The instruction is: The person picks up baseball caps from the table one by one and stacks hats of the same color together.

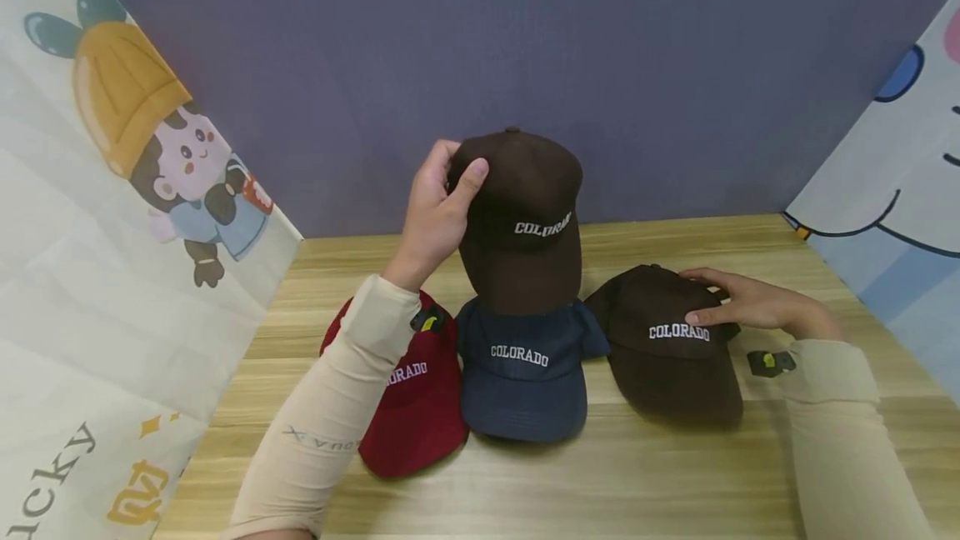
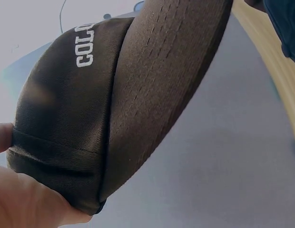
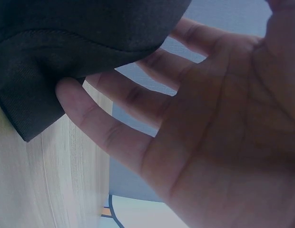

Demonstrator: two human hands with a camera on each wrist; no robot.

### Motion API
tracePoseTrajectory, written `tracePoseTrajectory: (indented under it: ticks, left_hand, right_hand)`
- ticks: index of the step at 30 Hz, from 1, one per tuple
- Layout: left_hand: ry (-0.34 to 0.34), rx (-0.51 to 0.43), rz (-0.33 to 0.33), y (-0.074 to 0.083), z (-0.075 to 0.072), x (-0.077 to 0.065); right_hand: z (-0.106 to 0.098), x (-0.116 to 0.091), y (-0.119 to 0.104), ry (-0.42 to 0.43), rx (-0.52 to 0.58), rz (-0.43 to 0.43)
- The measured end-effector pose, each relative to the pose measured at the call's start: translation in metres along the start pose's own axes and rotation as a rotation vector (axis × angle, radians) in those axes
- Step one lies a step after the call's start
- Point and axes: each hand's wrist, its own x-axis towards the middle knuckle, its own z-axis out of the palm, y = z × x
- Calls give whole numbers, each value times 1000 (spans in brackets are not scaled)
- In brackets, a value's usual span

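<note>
My left hand (image 1: 438,211) holds a dark brown baseball cap (image 1: 517,265) by the side of its crown, thumb in front and fingers behind. This cap is raised against the back wall, its brim down over a navy baseball cap (image 1: 525,398). A second dark brown baseball cap (image 1: 675,382) sits on the table to the right. On its side my right hand (image 1: 757,307) rests, thumb at the front. In the right wrist view the fingers (image 3: 119,135) are spread and nearly straight, touching that cap's rear edge. White COLORADO lettering marks the caps.
A red baseball cap (image 1: 416,432) lies left of the navy one, partly hidden by my left forearm. The wood-grain table (image 1: 645,482) meets a grey-blue wall (image 1: 360,90) behind. Printed cloth panels (image 1: 90,290) stand at both sides.
</note>
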Motion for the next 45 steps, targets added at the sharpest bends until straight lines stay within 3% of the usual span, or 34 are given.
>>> tracePoseTrajectory:
  ticks: [10, 25, 34, 45]
  left_hand:
    - [-22, -73, 3, 6, 21, -1]
    - [-82, -134, -50, 5, 72, -14]
    - [-153, -192, -70, 5, 95, -23]
    - [-207, -270, -93, 2, 120, -31]
  right_hand:
    - [-2, -1, 1, 4, -12, -1]
    - [-3, -2, 1, 0, -17, 9]
    - [-6, -2, -1, 18, -28, 19]
    - [-10, -4, 2, 103, 9, 5]
